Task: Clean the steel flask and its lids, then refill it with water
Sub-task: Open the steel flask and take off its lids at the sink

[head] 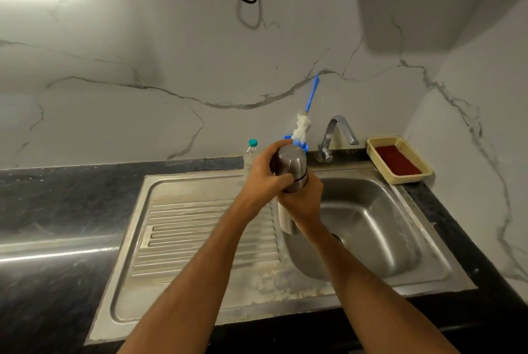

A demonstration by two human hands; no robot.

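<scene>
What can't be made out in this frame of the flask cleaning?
Head view, the only one:
- Middle of the flask: wrapped by the left hand and right hand, so the grip on the cap seam is unclear.
- Flask contents: steel walls, cap on.
- Blue holder under the brush: mostly behind the flask.
- Plastic bottle: lower part behind the left hand.
- Red contents of the tray: too blurred to identify.

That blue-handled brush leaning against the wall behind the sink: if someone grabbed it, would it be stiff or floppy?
The bottle brush probably feels light, given its thin blue handle. Its fluffy white head looks soft and would likely squash easily. It leans tilted out of a small blue holder, so a nudge could well tip it over.
</scene>
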